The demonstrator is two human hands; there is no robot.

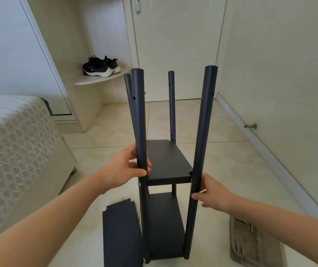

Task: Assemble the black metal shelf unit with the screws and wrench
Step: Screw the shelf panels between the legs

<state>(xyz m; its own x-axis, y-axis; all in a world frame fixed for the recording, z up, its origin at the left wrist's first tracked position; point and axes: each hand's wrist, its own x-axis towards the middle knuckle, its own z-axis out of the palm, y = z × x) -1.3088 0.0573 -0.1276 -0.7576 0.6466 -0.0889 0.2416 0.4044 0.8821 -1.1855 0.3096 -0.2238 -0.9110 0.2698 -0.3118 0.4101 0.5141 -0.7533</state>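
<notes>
The black metal shelf unit (pixel 168 162) stands upright on the tiled floor, several posts rising above two mounted shelf boards. My left hand (pixel 127 166) grips the near left post (pixel 138 116) just above the upper board. My right hand (pixel 214 191) pinches the near right post (pixel 202 132) just below that board. A silver screw head (pixel 139 184) shows on the left post under my left hand. A loose black shelf board (pixel 120 234) lies on the floor to the left of the unit. No wrench is visible.
A grey tray (pixel 250 243) holding several screws sits on the floor at the lower right. A bed (pixel 15 143) fills the left side. Black sneakers (pixel 100 67) rest on a corner shelf. A closed door (pixel 177 45) and a doorstop (pixel 251 126) lie beyond.
</notes>
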